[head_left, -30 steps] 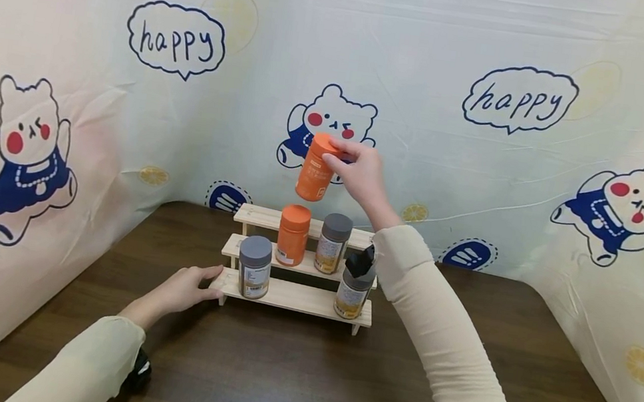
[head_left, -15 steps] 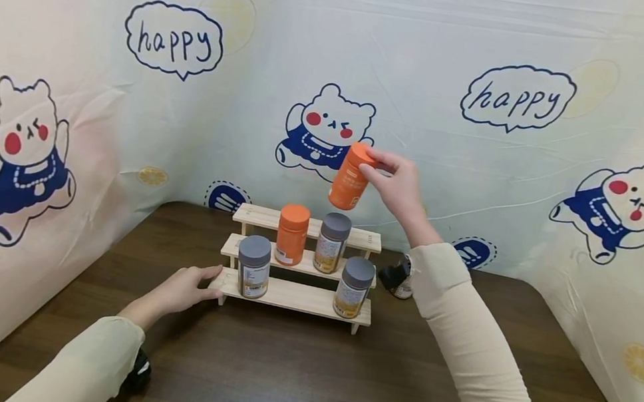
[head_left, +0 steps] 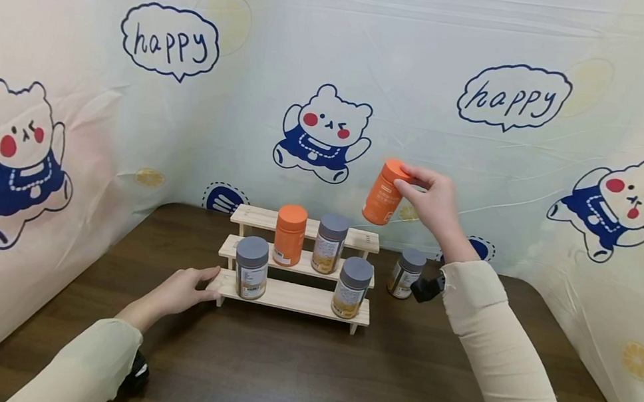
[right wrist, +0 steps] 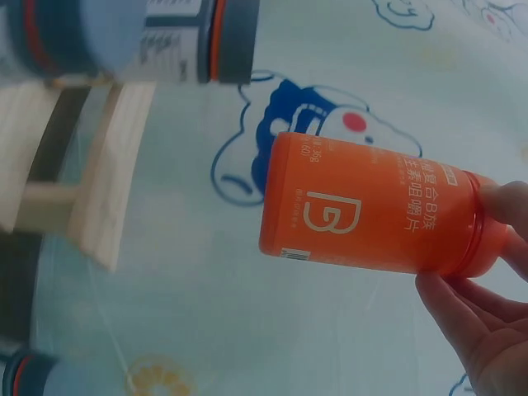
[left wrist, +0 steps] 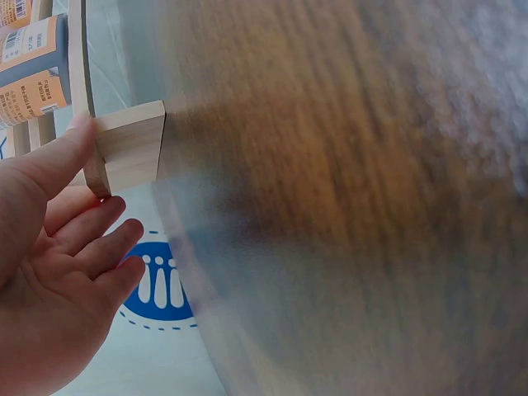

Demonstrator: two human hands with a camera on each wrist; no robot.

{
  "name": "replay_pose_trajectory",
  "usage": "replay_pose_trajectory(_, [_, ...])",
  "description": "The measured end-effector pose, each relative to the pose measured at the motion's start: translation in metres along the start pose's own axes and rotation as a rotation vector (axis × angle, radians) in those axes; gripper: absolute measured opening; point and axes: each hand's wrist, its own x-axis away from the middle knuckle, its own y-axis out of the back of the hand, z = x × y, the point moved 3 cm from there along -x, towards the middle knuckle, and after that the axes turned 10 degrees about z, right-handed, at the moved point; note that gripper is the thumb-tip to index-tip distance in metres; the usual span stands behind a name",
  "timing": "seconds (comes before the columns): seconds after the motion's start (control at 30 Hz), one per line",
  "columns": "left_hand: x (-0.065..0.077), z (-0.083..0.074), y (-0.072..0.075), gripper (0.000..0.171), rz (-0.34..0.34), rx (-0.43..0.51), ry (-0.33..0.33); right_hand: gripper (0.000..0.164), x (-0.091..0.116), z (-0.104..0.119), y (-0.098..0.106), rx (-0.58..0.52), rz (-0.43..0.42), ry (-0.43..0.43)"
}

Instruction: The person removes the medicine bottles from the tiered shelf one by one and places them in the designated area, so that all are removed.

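My right hand (head_left: pixel 432 201) pinches an orange bottle (head_left: pixel 384 192) by its cap, tilted in the air above the right end of the wooden rack (head_left: pixel 316 297). In the right wrist view, the bottle (right wrist: pixel 355 202) lies across the middle with white print. At the lowest shelf's left end, my left hand (head_left: pixel 181 291) grips the board between thumb and forefinger. Another orange bottle (head_left: pixel 290 236) and a grey-capped jar (head_left: pixel 329 245) stand on the middle shelf. On the bottom shelf are a left jar (head_left: pixel 252 267) and a right jar (head_left: pixel 351 288), both grey-capped.
A further grey-capped jar (head_left: pixel 406 275) stands on the dark wooden table (head_left: pixel 276 376), right of the rack and near my right wrist. A printed cloth (head_left: pixel 424 53) hangs behind and along both sides of the table.
The right hand has carried the orange bottle rightward and slightly down, from above the rack's middle to above its right end. The jar right of the rack came into view. The left hand stays put.
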Motion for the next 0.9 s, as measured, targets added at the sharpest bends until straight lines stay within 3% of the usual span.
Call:
replay_pose_trajectory(0.37, [0.001, 0.001, 0.001, 0.062, 0.001, -0.001, -0.010, 0.039, 0.020, -0.028, 0.028, 0.070, 0.041, -0.079])
replay_pose_trajectory(0.67, [0.000, 0.000, 0.001, 0.061, -0.006, -0.003, -0.011, 0.039, 0.037, -0.050, 0.049, 0.147, -0.020, -0.112])
replay_pose_trajectory(0.9, [-0.001, -0.001, 0.000, 0.061, -0.008, -0.007, -0.014, 0.039, 0.052, -0.072, 0.060, 0.204, -0.017, -0.135])
